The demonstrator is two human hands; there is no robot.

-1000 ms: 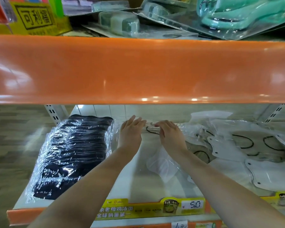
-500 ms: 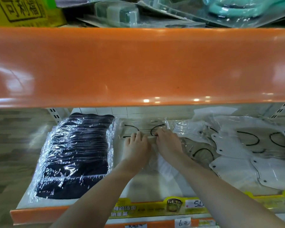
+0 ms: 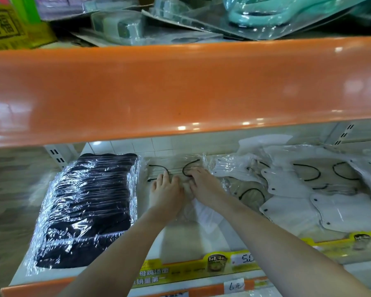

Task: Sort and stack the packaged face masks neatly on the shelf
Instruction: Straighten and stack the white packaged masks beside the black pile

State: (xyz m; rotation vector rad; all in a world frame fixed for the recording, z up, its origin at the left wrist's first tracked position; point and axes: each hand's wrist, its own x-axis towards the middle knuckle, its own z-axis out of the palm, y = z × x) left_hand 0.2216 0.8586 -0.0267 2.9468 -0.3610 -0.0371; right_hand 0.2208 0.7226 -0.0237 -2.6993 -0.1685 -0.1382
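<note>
A clear packet with a beige mask and black ear loops (image 3: 173,167) lies flat at the back of the white shelf (image 3: 191,241). My left hand (image 3: 166,194) presses on its near edge with fingers stretched out. My right hand (image 3: 203,185) rests beside it, fingertips on the packet by the right loop. Left of them stands a neat stack of black masks in clear wrap (image 3: 88,209). To the right spreads a loose pile of white and beige packaged masks (image 3: 287,211).
The orange edge of the upper shelf (image 3: 180,88) hangs low over the hands and hides the back of the shelf. Blister-packed goods (image 3: 265,16) lie on top of it. Yellow price strips (image 3: 201,266) line the front rim. A shelf upright (image 3: 56,155) stands at the back left.
Both hands have drawn back a little toward me, and the beige mask packet with its black loops now shows beyond the fingertips. The view has shifted slightly.
</note>
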